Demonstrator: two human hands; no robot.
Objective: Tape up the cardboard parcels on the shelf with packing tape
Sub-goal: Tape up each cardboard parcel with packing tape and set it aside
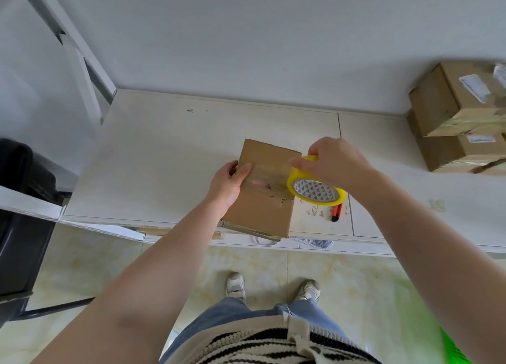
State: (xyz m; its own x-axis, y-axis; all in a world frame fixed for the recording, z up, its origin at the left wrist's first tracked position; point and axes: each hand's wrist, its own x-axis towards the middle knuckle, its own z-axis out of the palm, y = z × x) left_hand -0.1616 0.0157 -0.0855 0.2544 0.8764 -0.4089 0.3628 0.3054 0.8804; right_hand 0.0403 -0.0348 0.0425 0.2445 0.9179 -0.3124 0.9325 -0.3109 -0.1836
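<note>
A flat brown cardboard parcel (262, 207) lies on the white shelf top (164, 166), its near end over the front edge. My left hand (228, 185) grips the parcel's left side, thumb on top. A strip of clear tape (262, 181) runs across the parcel from my left thumb to a yellow tape roll (315, 188). My right hand (334, 163) holds that roll at the parcel's right edge, fingers curled over its rim.
Two taped cardboard boxes (460, 117) are stacked at the right against the wall. A red and black utility knife (337, 213) lies on the shelf just below the roll. A black bin (22, 199) stands at the left. Tiled floor lies below.
</note>
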